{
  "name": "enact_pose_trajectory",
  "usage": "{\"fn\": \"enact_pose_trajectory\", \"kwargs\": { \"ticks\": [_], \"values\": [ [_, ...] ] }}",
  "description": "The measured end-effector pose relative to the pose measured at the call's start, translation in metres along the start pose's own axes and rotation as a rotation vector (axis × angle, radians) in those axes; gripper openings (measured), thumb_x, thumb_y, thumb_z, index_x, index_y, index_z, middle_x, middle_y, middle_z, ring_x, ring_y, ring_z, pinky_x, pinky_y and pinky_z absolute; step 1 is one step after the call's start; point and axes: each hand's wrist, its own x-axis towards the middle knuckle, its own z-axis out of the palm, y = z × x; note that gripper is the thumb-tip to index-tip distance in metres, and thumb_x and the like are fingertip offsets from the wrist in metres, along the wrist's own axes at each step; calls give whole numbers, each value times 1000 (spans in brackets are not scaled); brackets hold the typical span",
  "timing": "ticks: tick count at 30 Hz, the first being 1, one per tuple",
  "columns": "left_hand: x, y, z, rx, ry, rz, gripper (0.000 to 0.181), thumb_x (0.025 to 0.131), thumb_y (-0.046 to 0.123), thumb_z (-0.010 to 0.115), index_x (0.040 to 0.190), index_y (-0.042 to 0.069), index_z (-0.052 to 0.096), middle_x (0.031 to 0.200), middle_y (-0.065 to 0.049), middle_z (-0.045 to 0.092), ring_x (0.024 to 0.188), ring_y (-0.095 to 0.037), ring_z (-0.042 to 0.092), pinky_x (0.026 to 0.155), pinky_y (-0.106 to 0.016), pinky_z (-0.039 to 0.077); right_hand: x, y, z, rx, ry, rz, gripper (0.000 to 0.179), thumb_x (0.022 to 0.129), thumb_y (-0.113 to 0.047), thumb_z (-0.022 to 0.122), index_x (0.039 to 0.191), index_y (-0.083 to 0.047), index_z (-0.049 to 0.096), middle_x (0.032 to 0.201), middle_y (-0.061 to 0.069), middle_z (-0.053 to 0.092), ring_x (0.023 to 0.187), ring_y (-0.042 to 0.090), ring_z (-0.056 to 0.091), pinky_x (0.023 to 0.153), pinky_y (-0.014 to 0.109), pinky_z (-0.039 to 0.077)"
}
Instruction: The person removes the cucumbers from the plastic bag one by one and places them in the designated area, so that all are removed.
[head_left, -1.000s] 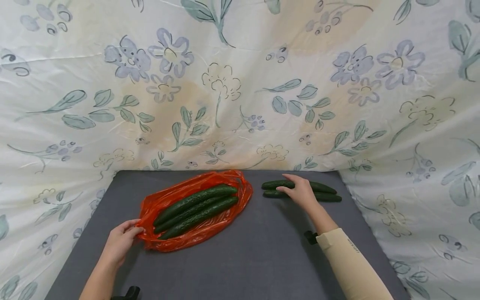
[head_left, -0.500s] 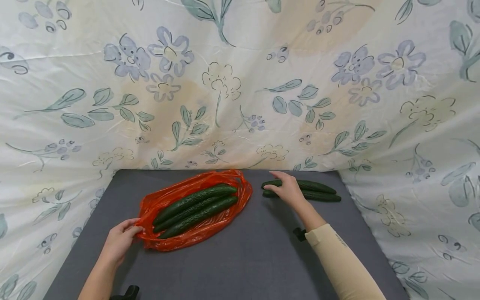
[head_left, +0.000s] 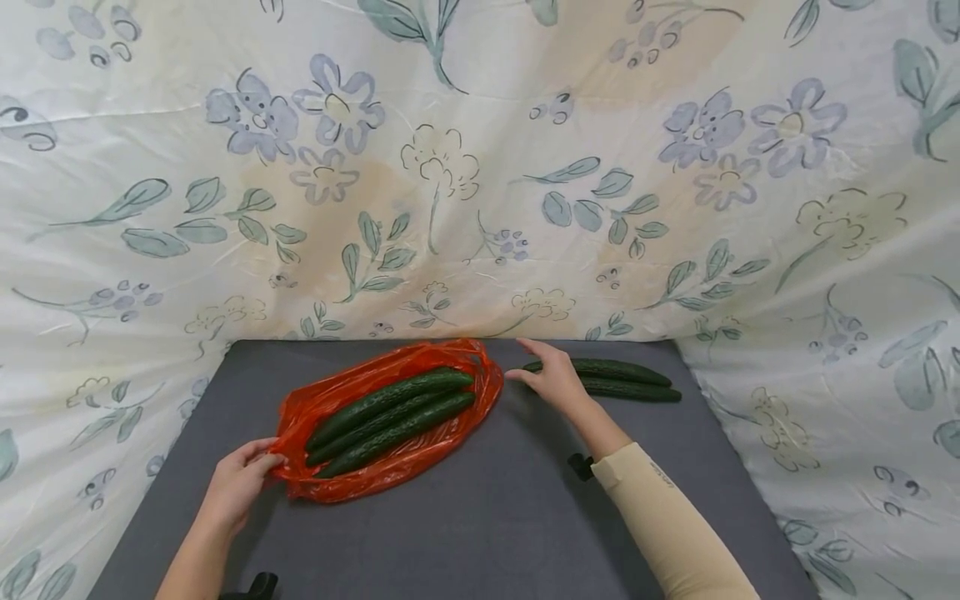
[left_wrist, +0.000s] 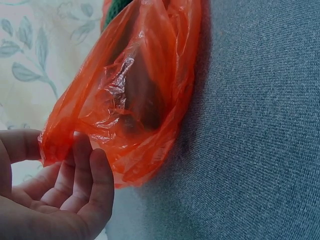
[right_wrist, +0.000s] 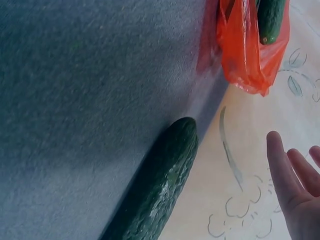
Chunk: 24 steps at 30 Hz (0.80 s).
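A red plastic bag (head_left: 300,408) lies spread on the left half of the table, with three dark green cucumbers (head_left: 393,406) lying in its opening. My left hand (head_left: 238,485) pinches the bag's near left edge; the left wrist view shows the thin film (left_wrist: 135,105) between thumb and fingers. Two more cucumbers (head_left: 630,388) lie side by side at the right. Over their left ends is my right hand (head_left: 557,379), thumb and fingers spread apart, holding nothing. In the right wrist view its fingers (right_wrist: 282,175) are apart from the nearby cucumber (right_wrist: 160,185).
The grey tabletop (head_left: 465,533) stretches in front of the bag and the cucumbers. A floral cloth (head_left: 480,208) hangs along the table's back and both sides.
My right hand has moved left along the two cucumbers toward the bag, fingers still spread. The left hand, the bag and the cucumbers have stayed in place.
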Motion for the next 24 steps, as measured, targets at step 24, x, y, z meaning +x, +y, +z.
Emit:
{"fn": "enact_pose_trajectory", "kwargs": {
  "ticks": [24],
  "values": [
    [3,-1,-2,-8,1,39,48,105,19,52,143,-8,44,113,-11,71,85,-2,65,81,-30,59,17,-31,35,56,-67,-140,68,87,-35,79,144,-8,55,143,14,59,123,36,61,99,54,51]
  ]
}}
